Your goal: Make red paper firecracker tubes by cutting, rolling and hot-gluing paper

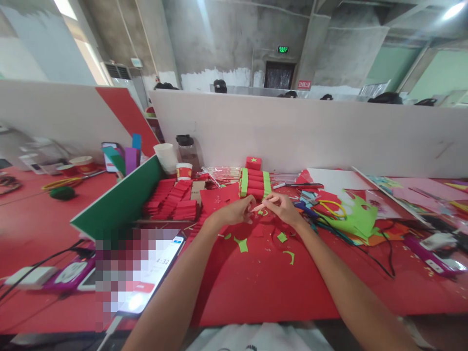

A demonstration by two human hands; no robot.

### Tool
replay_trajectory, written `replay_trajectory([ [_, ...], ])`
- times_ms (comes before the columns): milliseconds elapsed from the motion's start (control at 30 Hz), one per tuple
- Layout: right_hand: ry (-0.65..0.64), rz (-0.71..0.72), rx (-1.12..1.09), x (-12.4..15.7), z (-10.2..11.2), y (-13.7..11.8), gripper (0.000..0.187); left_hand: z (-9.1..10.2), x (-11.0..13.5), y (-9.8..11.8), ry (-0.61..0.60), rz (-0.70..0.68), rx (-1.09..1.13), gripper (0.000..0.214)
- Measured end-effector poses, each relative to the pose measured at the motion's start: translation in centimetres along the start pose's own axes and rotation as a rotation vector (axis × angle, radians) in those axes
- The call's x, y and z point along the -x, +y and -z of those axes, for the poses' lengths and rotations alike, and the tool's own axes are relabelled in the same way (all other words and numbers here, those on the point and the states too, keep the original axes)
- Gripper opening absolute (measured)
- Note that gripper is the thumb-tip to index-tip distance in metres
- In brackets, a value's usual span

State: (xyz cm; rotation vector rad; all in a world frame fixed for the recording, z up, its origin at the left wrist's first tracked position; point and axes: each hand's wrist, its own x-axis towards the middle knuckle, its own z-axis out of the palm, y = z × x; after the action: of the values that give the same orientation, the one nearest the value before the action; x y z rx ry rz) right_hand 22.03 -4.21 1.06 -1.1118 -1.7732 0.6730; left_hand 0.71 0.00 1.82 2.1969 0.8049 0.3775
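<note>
While both hands meet at the centre of the dial, the left hand [242,210] has its fingers curled and the right hand [282,208] has its fingers bunched; whether either grips anything cannot be told. A small green piece [260,212] shows just below the fingers. The red-and-green bundle [255,185] lies at 12 o'clock, just beyond them, with a red block [253,163] bearing a star behind it. Toward 10 o'clock stand a white cup [166,157], a red-and-white paper cup [184,171] and a clear bottle [187,155] with a dark lid; what these contain cannot be made out. Nearer 9 o'clock, red stacks [167,197] lie beside a green board [115,204]. Green scraps [242,244] lie at 7 o'clock, and a large green sheet [356,217] at 3 o'clock.
</note>
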Motion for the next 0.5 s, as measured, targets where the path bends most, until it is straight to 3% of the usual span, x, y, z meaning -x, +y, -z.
replay_trajectory([
  [233, -0.057, 0.041, 0.091, -0.1, -0.2, 0.0, 0.027, 0.1, 0.1, 0.2, 0.028, -0.009, -0.077, 0.033],
  [500, 0.054, 0.012, 0.121, -0.3, 0.0, 1.0, 0.024, 0.4, 0.1, -0.2, 0.097, -0.025, -0.180, 0.028],
])
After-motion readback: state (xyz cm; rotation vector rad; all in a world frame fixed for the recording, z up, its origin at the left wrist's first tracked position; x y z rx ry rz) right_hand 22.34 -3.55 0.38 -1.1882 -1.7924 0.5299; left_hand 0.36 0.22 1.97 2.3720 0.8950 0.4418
